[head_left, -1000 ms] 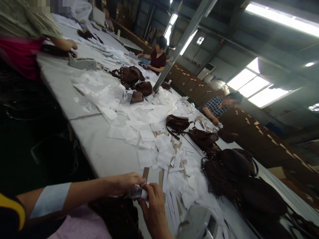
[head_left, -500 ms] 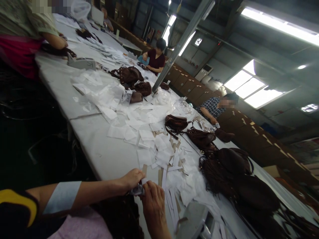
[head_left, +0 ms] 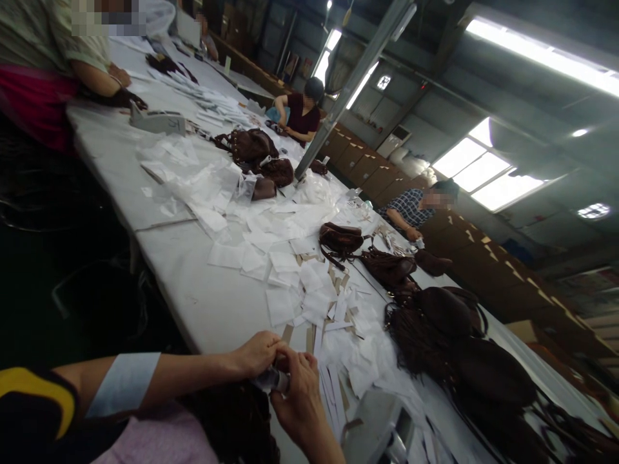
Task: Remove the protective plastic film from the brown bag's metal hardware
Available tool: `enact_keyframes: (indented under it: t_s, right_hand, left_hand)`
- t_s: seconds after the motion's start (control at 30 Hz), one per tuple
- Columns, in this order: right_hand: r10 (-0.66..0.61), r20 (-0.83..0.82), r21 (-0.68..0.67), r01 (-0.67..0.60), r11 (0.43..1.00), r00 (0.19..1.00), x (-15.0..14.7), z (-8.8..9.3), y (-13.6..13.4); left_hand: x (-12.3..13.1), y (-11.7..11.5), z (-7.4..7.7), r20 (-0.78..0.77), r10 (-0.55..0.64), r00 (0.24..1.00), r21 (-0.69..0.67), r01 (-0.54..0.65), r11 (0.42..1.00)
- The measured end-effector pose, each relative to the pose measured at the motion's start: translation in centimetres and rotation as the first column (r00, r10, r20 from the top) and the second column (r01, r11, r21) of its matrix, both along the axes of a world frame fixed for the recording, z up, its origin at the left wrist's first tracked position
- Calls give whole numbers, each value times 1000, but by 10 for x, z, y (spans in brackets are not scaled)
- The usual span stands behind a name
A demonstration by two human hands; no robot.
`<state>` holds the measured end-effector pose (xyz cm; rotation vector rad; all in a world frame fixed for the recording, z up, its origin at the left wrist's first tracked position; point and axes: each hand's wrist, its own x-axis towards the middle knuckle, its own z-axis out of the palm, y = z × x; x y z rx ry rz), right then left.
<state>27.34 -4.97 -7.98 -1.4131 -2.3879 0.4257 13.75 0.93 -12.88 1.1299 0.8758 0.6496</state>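
Observation:
Low in the view, my left hand (head_left: 256, 356) and my right hand (head_left: 300, 394) meet at the table edge. Between them is a small, shiny grey wrapped piece (head_left: 271, 380), with the fingers of both hands closed around it. Its exact kind is not clear, and the fingers cover part of it. Directly below, a dark brown fringed bag (head_left: 235, 422) lies against my lap, mostly in shadow and partly hidden by my left forearm. A tan card strip (head_left: 287, 333) shows just beyond my fingertips. Right of my right hand stands a grey tape dispenser (head_left: 372, 425).
White paper sheets (head_left: 283, 306) and strips cover the table (head_left: 193, 303) ahead. Dark brown bags (head_left: 445, 312) are heaped along the right, with more brown bags (head_left: 251, 145) farther off. A metal post (head_left: 348, 96) rises from the table. Several co-workers sit or stand around it.
My right hand has shifted slightly, and its fingers now curl over toward my left hand's fingertips. More of the grey wrapped piece shows between the hands.

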Motion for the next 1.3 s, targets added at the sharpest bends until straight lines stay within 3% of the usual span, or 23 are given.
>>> enact_keyframes:
  t_s: [0.13,0.23,0.33,0.43,0.57,0.7,0.77,0.87,1.0,1.3]
  right_hand:
    - [63,106,35,-67,997,992,-5,4,-2]
    - [81,194,134,-108,985,978,-6,1,-5]
    - [63,271,213,-124,969,961,-5,-4,-6]
    - [25,296,256,-105,961,955,-4,-6,-5]
    - [9,270,276,-86,957,963,-9,-9,-4]
    - [-13,207,287,-48,957,978,-11,-16,-3]
    - [-14,126,251,-18,968,992,-9,-17,-5]
    - [-123,-85,50,128,991,989,0,-9,-9]
    - [-359,-233,-146,332,932,904,10,3,-9]
    - [-288,-317,-324,182,928,904,-6,6,5]
  left_hand:
    - [-4,-2,3,56,-48,997,-69,52,996]
    - [-13,-4,12,143,-74,987,-113,90,989]
    - [-22,-6,17,274,-80,958,-177,132,975]
    - [-25,-10,14,277,-84,957,-192,141,971]
    - [-17,-16,4,204,10,979,-103,12,995]
    - [-12,-20,4,107,126,986,6,-128,992]
    - [-14,-20,7,39,167,985,51,-169,984]
    - [-19,-18,10,-13,211,977,51,-210,976]
    - [-24,-16,9,78,168,983,-16,-167,986]
    - [-26,-18,16,209,-25,978,-18,30,999]
